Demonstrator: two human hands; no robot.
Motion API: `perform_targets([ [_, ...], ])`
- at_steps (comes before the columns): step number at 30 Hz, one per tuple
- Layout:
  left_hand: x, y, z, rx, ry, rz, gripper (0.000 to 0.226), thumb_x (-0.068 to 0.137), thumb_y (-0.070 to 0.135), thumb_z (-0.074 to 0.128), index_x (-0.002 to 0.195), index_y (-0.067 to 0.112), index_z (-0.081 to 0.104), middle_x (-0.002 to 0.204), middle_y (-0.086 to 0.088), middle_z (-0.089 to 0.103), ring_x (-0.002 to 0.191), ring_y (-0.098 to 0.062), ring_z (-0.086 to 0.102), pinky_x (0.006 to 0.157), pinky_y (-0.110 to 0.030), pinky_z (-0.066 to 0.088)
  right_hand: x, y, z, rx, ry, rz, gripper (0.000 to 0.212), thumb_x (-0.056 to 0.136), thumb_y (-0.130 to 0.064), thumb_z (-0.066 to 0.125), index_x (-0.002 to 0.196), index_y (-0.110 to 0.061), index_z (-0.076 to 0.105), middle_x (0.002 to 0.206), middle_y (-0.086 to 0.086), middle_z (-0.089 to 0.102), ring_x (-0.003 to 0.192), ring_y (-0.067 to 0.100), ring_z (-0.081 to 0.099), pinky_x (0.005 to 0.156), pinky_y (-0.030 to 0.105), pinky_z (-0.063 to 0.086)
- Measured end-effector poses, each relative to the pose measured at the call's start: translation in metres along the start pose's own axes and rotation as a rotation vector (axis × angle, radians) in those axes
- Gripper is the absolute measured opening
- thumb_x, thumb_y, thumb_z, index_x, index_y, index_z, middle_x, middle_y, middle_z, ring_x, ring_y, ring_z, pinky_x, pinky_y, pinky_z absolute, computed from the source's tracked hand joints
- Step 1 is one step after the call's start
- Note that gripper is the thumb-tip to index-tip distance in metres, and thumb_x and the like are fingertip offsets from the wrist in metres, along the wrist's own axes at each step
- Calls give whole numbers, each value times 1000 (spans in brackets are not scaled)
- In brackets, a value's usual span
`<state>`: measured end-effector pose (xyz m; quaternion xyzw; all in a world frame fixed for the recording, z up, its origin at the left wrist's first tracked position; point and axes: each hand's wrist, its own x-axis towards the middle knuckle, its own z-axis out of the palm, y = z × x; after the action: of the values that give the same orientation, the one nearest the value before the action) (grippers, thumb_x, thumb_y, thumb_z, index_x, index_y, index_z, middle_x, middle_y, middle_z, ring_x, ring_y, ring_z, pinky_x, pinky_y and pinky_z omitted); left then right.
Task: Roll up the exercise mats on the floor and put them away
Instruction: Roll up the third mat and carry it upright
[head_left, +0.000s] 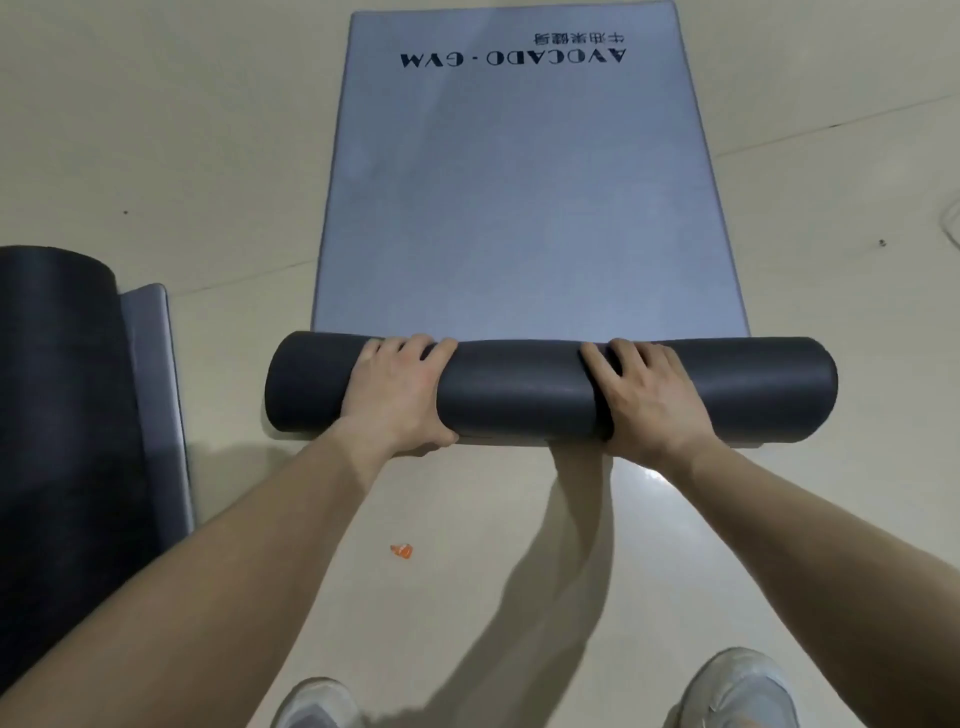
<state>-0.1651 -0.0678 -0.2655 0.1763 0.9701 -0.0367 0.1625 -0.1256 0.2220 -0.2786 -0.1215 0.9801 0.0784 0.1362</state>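
Observation:
A grey-blue exercise mat (514, 197) lies flat on the floor ahead, with dark lettering near its far end. Its near end is wound into a dark grey roll (524, 387) lying crosswise. My left hand (397, 392) grips the roll left of centre, fingers curled over the top. My right hand (652, 397) grips it right of centre in the same way. A second mat (67, 415) lies at the left edge, mostly rolled, dark side out, with a strip of grey-blue showing beside it.
The floor (156, 130) is pale beige with thin seams. A small orange scrap (401, 551) lies on it between my arms. My two white shoes (737, 691) stand at the bottom edge. A thin white cord shows at the far right.

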Motion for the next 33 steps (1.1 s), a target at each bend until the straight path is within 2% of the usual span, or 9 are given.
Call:
perform_targets([
  [5, -61, 9, -5, -83, -355, 31, 103, 45, 80, 70, 136, 40, 45, 116, 11, 61, 101, -21, 62, 85, -39, 52, -51, -6, -20, 150, -274, -140, 111, 58, -52, 82, 151, -33, 24, 135, -2, 51, 117, 25, 55, 103, 36, 43],
  [12, -46, 1, -25, -291, -617, -40, 111, 40, 78, 82, 140, 43, 48, 126, 14, 63, 112, -19, 59, 95, -40, 50, -120, -29, 24, 158, -12, 76, 122, 69, -56, 85, 162, -25, 13, 164, 17, 27, 153, 39, 23, 119, 63, 9],
  [15, -56, 0, -26, -336, -513, -121, 111, 58, 76, 79, 153, 41, 35, 146, 7, 53, 130, -24, 51, 108, -46, 42, -97, -18, 21, 245, -62, 40, 110, 79, -77, 62, 161, -33, 4, 169, 13, 15, 157, 34, 8, 122, 62, 1],
  [18, -85, 16, -14, -172, -242, -159, 95, 83, 81, 50, 159, 39, 13, 164, -4, 28, 150, -34, 24, 119, -62, 20, -68, -2, 4, 279, -158, -12, 111, 72, -91, 37, 160, -38, -5, 169, 8, 10, 157, 30, 3, 122, 60, -2],
  [20, -95, 26, -6, -110, -213, -217, 110, 75, 92, 41, 159, 36, -2, 169, -8, 10, 154, -40, 5, 119, -65, 6, -52, 5, -8, 280, -197, -68, 114, 67, -91, 24, 162, -35, -3, 170, 4, 10, 158, 27, 2, 123, 58, -1],
  [25, -40, -3, -16, -223, -193, -178, 124, 49, 100, 53, 154, 41, 24, 153, 0, 43, 142, -29, 38, 117, -56, 22, -57, -19, -5, 295, 195, 35, 93, 84, -76, 43, 156, -16, 36, 160, 17, 37, 150, 36, 26, 124, 53, 6],
  [29, -11, -16, -21, -335, -13, -182, 95, 69, 89, 55, 148, 39, 42, 148, 2, 49, 136, -25, 45, 119, -55, 20, -21, -32, -10, 116, 62, 95, 141, 52, -84, 76, 161, -17, 17, 162, 18, 28, 152, 42, 20, 119, 66, 6],
  [31, -22, -2, -5, -252, 196, -207, 88, 81, 79, 49, 153, 32, 35, 159, -7, 36, 146, -32, 31, 121, -56, 13, 23, -17, -29, 119, 3, 90, 143, 43, -86, 76, 157, -22, 18, 156, 12, 35, 146, 37, 29, 118, 66, 17],
  [33, -33, 9, 11, -64, 80, -155, 119, 72, 88, 53, 161, 30, -3, 170, -11, -3, 155, -39, -2, 122, -58, -1, 56, -2, -46, 125, -84, 44, 147, 39, -93, 70, 158, -27, 15, 158, 7, 35, 146, 33, 32, 119, 62, 18],
])
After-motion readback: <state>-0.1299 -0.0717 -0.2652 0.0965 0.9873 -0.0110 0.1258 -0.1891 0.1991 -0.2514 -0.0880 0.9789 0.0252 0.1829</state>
